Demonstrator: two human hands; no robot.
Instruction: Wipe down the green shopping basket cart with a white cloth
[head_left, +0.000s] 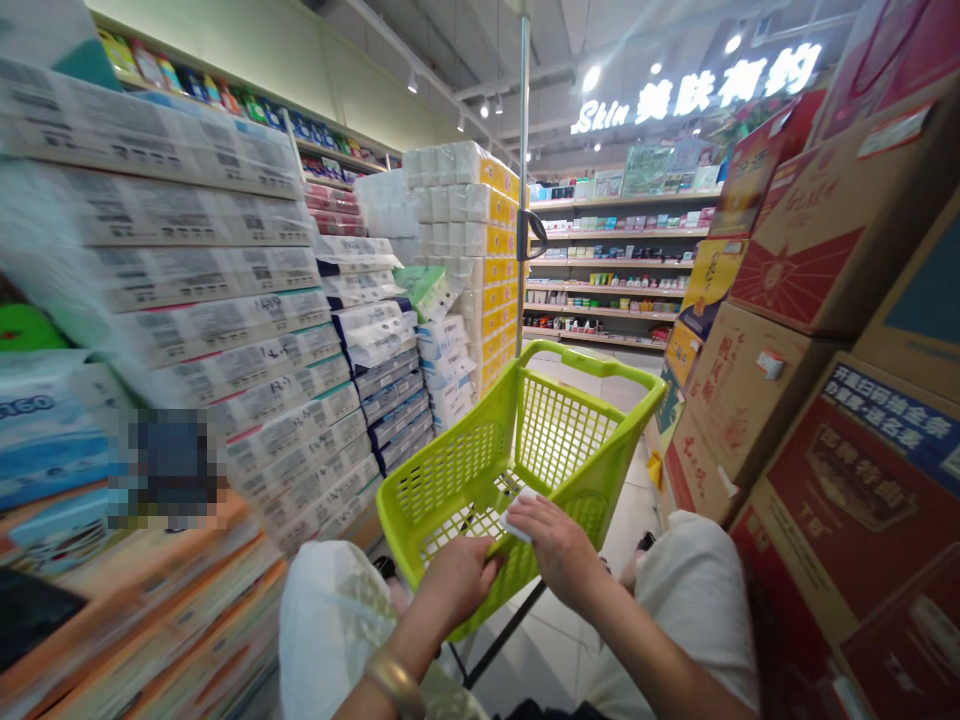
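A lime-green plastic shopping basket (pixel 589 495), on a dark metal leg, stands tilted between my knees. It has perforated walls, and pale floor shows through the holes in its base. My left hand (pixel 463 580) is closed around the near rim. My right hand (pixel 551 540) presses a small white cloth or tissue (pixel 519 512) against the same rim, a little to the right. The cloth is partly covered by my fingers, so its exact kind is hard to make out.
Stacked packs of tissue paper (pixel 255 330) rise on the left, beside yellow-and-white rolls (pixel 499 260). Cardboard cartons (pixel 757 380) form a wall on the right. A metal pole (pixel 523 130) stands behind the basket. Stocked shelves (pixel 607 235) line the back.
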